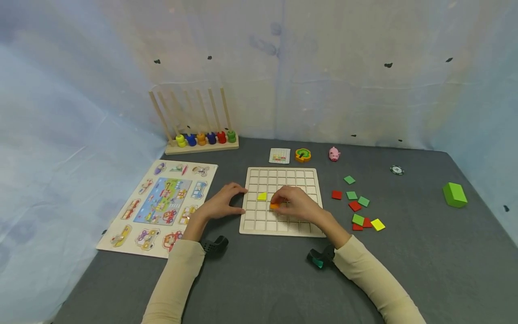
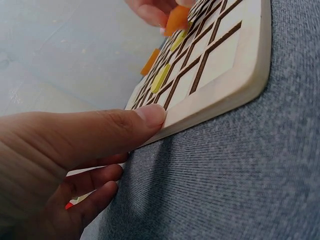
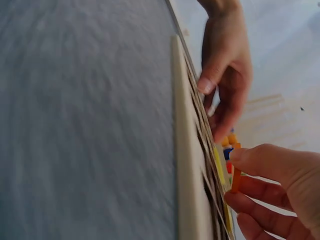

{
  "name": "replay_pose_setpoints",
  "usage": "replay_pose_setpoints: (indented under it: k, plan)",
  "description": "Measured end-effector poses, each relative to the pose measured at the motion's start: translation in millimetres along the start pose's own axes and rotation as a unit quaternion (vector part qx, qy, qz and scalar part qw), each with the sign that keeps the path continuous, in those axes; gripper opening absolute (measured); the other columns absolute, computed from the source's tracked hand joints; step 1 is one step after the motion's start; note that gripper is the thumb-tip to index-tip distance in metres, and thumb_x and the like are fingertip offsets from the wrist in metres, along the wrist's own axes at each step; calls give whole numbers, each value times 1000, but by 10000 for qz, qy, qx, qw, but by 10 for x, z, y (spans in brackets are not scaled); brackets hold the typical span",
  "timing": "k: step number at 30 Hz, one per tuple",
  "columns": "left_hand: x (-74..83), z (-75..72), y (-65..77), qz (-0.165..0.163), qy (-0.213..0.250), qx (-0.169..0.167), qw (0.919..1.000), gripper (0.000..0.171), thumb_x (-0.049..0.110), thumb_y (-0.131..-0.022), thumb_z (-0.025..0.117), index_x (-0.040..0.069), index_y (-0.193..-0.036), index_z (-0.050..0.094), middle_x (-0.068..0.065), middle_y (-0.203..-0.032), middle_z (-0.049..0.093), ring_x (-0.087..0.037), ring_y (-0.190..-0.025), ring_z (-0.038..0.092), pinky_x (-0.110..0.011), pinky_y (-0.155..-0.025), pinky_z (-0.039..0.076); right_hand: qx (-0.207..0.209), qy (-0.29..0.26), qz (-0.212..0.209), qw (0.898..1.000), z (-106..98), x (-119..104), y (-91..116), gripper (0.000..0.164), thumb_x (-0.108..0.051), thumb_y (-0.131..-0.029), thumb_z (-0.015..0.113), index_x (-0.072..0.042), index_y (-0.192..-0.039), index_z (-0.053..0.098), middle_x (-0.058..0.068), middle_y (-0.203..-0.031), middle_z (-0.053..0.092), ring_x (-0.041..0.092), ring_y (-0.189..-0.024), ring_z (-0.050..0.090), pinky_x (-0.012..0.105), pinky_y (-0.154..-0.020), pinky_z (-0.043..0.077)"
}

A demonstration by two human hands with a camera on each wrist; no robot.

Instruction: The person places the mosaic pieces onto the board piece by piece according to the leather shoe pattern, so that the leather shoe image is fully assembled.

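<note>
A wooden grid board (image 1: 259, 228) lies in front of the person. The left hand (image 1: 221, 201) rests at its left edge, thumb and fingers spread apart; in the left wrist view the thumb touches the rim. Over the middle of the board, the right hand (image 1: 296, 203) pinches an orange square tile (image 3: 236, 167) between thumb and fingers. The tile is held tilted on edge. A yellow tile (image 1: 261, 196) lies in a cell left of the right hand. Farther along, the left wrist view shows another yellow tile (image 2: 177, 41), which the right hand hides from the head view.
Loose red, green and yellow tiles (image 1: 378, 224) lie right of the board. Behind it are a pattern card (image 1: 279, 155), a tree piece (image 1: 302, 155) and a pink pig (image 1: 334, 154). Left are a picture puzzle (image 1: 162, 207) and a peg stacker (image 1: 202, 147). A green block (image 1: 455, 195) stands far right.
</note>
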State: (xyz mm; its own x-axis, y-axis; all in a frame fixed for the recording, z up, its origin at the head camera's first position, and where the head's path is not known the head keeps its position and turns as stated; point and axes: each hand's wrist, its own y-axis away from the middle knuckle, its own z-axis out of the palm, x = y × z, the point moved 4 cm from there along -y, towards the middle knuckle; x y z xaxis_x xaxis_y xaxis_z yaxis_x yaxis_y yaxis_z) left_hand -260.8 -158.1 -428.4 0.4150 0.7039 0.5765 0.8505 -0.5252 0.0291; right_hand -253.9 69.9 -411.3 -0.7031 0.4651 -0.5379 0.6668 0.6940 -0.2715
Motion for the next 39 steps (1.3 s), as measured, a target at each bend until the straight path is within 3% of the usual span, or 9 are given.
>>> replay_pose_setpoints:
  k: [11, 23, 34, 39]
  plan:
    - [-14, 11, 2, 195, 42, 74, 9998, 58, 24, -82, 72, 5, -132, 50, -13, -128, 45, -29, -123, 38, -48, -104, 29, 151, 386, -205, 9989, 207, -103, -174, 9, -16, -79, 75, -13, -86, 70, -4, -86, 64, 11, -82, 59, 28, -78, 47]
    - [-48, 22, 8, 304, 30, 121, 9995, 58, 25, -82, 72, 4, -131, 50, -13, -128, 45, -29, -121, 39, -48, -102, 32, 254, 747, -461, 9958, 218, -127, -180, 4, -19, -78, 76, -16, -79, 74, -5, -86, 65, 12, -85, 56, 31, -81, 45]
    - [-11, 2, 10, 275, 93, 75, 9996, 58, 25, -82, 72, 4, -131, 50, -14, -129, 44, -30, -123, 38, -48, -103, 30, 531, 737, -77, 9958, 260, -82, -185, 4, -16, -81, 73, -15, -84, 75, -4, -81, 66, 11, -77, 55, 25, -66, 46]
    - [3, -3, 7, 286, 99, 82, 9995, 58, 23, -82, 72, 3, -131, 50, -14, -129, 44, -30, -123, 38, -48, -103, 30, 469, 711, 1, 9964, 264, -78, -187, 4, -16, -81, 73, -16, -84, 75, -5, -82, 65, 10, -77, 54, 24, -66, 45]
